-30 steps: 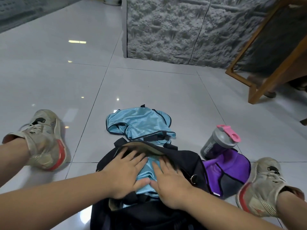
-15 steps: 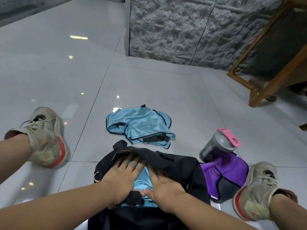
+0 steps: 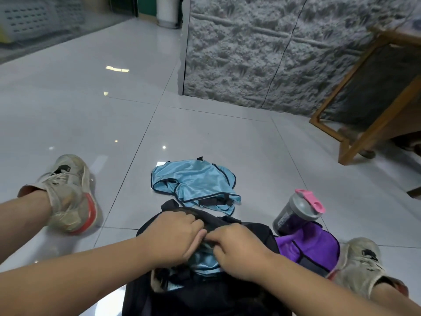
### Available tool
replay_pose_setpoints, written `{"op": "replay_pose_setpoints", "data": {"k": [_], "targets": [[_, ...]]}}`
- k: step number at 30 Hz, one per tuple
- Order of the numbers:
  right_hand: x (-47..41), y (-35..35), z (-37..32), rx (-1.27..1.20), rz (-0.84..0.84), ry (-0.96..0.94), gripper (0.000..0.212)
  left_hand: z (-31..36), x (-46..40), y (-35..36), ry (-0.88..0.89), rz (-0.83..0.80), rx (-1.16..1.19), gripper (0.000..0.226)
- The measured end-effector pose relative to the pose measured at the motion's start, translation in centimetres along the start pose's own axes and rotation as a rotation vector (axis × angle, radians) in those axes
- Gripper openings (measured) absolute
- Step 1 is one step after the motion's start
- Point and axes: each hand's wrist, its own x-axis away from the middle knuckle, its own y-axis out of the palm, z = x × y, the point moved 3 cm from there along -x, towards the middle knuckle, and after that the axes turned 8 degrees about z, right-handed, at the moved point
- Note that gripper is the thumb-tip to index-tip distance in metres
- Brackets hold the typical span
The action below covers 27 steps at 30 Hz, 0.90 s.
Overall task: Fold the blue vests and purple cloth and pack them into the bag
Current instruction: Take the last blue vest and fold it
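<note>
A black bag (image 3: 255, 231) lies open on the floor between my legs. A folded blue vest (image 3: 206, 264) sits inside it, partly hidden by my hands. My left hand (image 3: 173, 238) and my right hand (image 3: 239, 252) meet over the opening, fingers curled round the bag's black far edge. A second blue vest (image 3: 196, 185) lies crumpled on the tiles just beyond the bag. The purple cloth (image 3: 307, 245) lies bunched against the bag's right side.
A grey shaker bottle (image 3: 296, 213) with a pink lid stands by the purple cloth. My shoes flank the bag at left (image 3: 68, 197) and right (image 3: 360, 263). A wooden frame (image 3: 355, 142) stands far right before a grey textured wall (image 3: 262, 53).
Both hands were pressing flat on the blue vest in the bag. They have since slid forward and curled onto the bag's far edge, covering more of the vest.
</note>
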Motion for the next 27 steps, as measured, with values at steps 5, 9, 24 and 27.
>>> {"op": "replay_pose_setpoints", "data": {"k": [5,9,24,27], "targets": [[-5.4,-4.4,3.3,-0.214,0.298,0.192,0.033,-4.0,-6.6,-1.4,-0.511,0.019,0.122,0.037],[-10.3,-2.3,10.5,-0.200,0.239,0.485,0.036,-8.2,-9.3,3.8,-0.731,-0.278,0.156,0.028],[-14.6,5.5,17.5,0.004,-0.092,0.457,0.021,-10.5,-7.6,12.9,-0.548,-0.643,0.222,0.026],[-14.7,1.8,14.9,-0.218,0.120,0.394,0.027,-9.6,-9.4,11.5,-0.645,-0.427,0.377,0.076]]}}
